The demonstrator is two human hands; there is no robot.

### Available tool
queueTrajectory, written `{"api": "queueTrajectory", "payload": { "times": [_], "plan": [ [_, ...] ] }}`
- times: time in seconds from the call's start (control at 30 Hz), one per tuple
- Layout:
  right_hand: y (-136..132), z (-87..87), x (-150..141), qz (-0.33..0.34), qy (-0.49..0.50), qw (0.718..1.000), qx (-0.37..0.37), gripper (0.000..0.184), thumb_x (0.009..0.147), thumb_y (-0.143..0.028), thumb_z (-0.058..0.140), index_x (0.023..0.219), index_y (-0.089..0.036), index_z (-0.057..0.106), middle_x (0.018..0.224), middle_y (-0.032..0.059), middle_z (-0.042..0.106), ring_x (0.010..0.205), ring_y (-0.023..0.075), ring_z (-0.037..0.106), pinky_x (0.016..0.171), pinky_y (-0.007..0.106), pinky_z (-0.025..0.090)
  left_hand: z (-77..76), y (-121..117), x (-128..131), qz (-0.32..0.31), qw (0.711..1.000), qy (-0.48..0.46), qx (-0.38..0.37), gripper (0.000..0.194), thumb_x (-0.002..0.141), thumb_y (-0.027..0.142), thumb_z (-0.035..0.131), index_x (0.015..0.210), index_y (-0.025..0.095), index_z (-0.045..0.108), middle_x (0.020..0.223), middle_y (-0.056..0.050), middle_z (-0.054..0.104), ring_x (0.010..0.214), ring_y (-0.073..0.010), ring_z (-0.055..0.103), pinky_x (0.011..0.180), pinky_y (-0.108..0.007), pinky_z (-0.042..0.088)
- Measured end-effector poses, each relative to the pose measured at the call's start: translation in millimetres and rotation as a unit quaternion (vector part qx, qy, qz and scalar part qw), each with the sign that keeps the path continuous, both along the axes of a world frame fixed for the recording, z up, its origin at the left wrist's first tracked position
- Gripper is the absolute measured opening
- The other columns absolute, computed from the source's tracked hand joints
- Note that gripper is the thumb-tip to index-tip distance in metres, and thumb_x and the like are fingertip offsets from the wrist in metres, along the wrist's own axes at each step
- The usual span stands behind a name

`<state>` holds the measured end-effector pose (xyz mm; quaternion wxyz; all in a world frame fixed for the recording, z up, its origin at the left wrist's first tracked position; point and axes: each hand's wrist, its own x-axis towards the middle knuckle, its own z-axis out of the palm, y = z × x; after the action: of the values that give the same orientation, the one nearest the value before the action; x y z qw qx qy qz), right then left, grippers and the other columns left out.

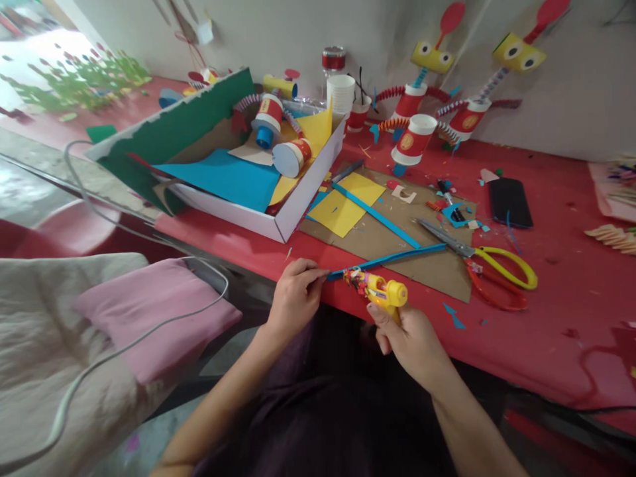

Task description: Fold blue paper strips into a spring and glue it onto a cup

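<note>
My left hand (pixel 297 295) pinches the near end of a blue paper strip (pixel 390 257) at the front edge of the red table. The strip's far end reaches toward the scissors. My right hand (pixel 410 338) is wrapped round the handle of a yellow hot glue gun (pixel 380 289). Its nozzle, crusted with coloured scraps, points left and sits right by the strip near my left fingertips; whether it touches cannot be made out. A second blue strip (pixel 377 215) lies across yellow paper (pixel 348 204) on a brown cardboard sheet (pixel 437 268).
Scissors (pixel 477 255) with yellow and red handles lie right of the strip, below a black phone (pixel 510 202). A white-walled box (pixel 285 222) holds coloured paper and cup figures. More cup figures (pixel 415 142) stand at the back. A pale cable (pixel 149 324) runs at left.
</note>
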<state>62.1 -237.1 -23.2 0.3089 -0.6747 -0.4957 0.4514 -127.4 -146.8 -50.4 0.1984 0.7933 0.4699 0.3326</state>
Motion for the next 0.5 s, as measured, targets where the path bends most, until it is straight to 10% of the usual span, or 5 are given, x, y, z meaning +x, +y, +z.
{"api": "queueTrajectory", "payload": {
  "times": [0.5],
  "plan": [
    [0.0,7.8,-2.1,0.011,-0.029,1.0,-0.003,0.049,0.086,-0.059,0.043,0.054,-0.022,0.045,0.037,-0.0044,0.045,0.038,0.0109,0.048,0.046,0.023,0.037,-2.6,1.4,-0.8,-0.01,1.0,-0.024,0.015,0.018,0.085,0.018,0.054,0.086,0.019,0.071,0.082,-0.004,0.063,0.077,-0.0139,0.058,0.07,-0.026,0.047]
  ]
}}
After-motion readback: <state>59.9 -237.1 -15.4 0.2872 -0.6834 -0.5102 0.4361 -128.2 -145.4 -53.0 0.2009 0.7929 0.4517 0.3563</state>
